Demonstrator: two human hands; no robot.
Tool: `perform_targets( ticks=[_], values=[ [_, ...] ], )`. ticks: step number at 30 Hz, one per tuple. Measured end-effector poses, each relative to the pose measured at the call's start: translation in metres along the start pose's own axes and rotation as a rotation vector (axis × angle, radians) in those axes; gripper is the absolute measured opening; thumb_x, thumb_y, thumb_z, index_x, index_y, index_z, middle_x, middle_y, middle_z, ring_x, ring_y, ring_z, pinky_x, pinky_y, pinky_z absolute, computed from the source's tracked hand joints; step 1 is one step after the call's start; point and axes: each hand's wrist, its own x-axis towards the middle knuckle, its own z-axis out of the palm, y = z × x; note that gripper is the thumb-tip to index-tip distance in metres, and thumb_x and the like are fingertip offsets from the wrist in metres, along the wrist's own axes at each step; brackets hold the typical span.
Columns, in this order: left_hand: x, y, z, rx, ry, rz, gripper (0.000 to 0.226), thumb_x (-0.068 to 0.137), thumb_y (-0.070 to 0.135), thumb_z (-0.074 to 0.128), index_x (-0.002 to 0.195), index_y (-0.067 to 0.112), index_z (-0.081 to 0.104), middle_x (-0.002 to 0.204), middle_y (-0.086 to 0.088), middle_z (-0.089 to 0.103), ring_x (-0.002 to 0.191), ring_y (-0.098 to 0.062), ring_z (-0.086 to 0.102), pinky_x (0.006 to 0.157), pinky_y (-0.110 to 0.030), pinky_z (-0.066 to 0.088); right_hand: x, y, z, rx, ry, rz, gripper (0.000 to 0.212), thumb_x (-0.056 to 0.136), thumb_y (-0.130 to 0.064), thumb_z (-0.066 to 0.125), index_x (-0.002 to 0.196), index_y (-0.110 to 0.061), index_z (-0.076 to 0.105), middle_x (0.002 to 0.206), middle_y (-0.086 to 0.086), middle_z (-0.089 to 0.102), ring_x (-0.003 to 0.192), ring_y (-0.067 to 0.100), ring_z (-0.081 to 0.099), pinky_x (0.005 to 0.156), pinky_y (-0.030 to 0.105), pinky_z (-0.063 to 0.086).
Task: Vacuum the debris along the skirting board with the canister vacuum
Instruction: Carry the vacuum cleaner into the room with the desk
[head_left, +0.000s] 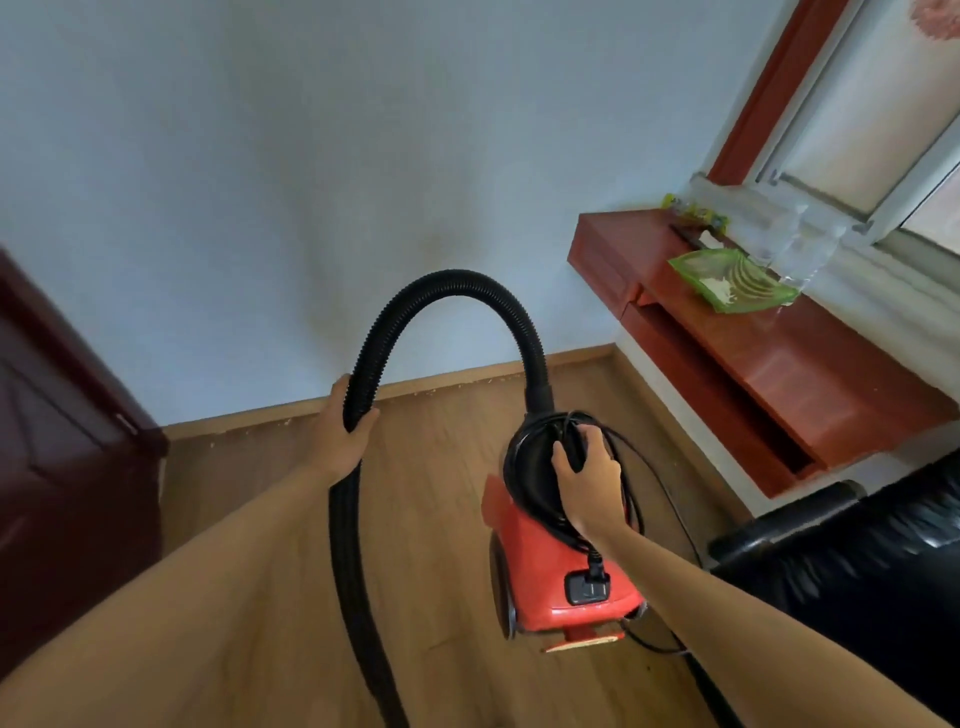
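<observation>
Item: red plastic canister vacuum (561, 571), black domed top, standing on the wood-grain laminate floor (441, 493). I see my right hand (589, 480) closed around its black top handle, where loops of black power cord (631, 488) are bundled under the fingers.

Item: ribbed black flexible hose (452, 283), arching up from the canister, over to my left hand (343, 434), which is wrapped around it; below that hand the hose trails down towards me.

Item: pale specks of debris (291, 422), just beyond the left hand, along the light wooden skirting board (415, 387).

Item: dark brown cabinet (57, 441), left of the left hand.

Item: red wooden shelf (753, 364), beyond the right hand, bearing a green packet (732, 280).
</observation>
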Motion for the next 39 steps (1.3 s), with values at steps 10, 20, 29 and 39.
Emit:
perform_targets(
  ticks=[10,20,29,39],
  values=[
    [-0.009,-0.072,0.075,-0.012,0.155,-0.230,0.064,0.100,0.030,0.057,0.155,0.018,0.029,0.149,-0.004,0.045,0.132,-0.018,0.046,0.107,-0.024,0.031,0.043,0.082,0.050,-0.039,-0.200,0.042,0.029,0.101,-0.029,0.052,0.128,-0.020,0.048,0.089,-0.014,0.057,0.077,-0.001,0.050,0.070,0.024,0.039],
    [0.003,-0.143,0.144,0.020,0.195,-0.307,0.060,0.103,0.022,0.050,0.156,0.016,0.023,0.142,0.008,0.040,0.123,-0.008,0.040,0.099,-0.007,0.025,0.079,0.169,0.110,-0.069,-0.328,0.077,0.035,0.102,-0.027,0.050,0.136,-0.017,0.047,0.104,0.024,0.066,0.100,0.046,0.058,0.080,0.053,0.050],
    [0.015,-0.273,0.235,0.077,0.143,-0.352,0.058,0.105,0.018,0.047,0.155,0.019,0.017,0.143,0.014,0.028,0.125,0.007,0.029,0.098,0.006,0.017,0.109,0.314,0.204,-0.126,-0.341,0.154,0.035,0.101,-0.032,0.051,0.134,-0.022,0.047,0.065,0.016,0.062,0.046,0.027,0.051,0.040,0.031,0.039],
    [0.051,-0.403,0.289,0.239,0.028,-0.351,0.058,0.104,0.030,0.047,0.156,0.028,0.020,0.128,-0.001,0.058,0.095,-0.020,0.062,0.087,-0.042,0.055,0.125,0.424,0.285,-0.102,-0.346,0.181,0.036,0.101,-0.026,0.052,0.136,-0.019,0.048,0.081,0.006,0.066,0.072,0.028,0.064,0.051,0.025,0.048]
  ],
)
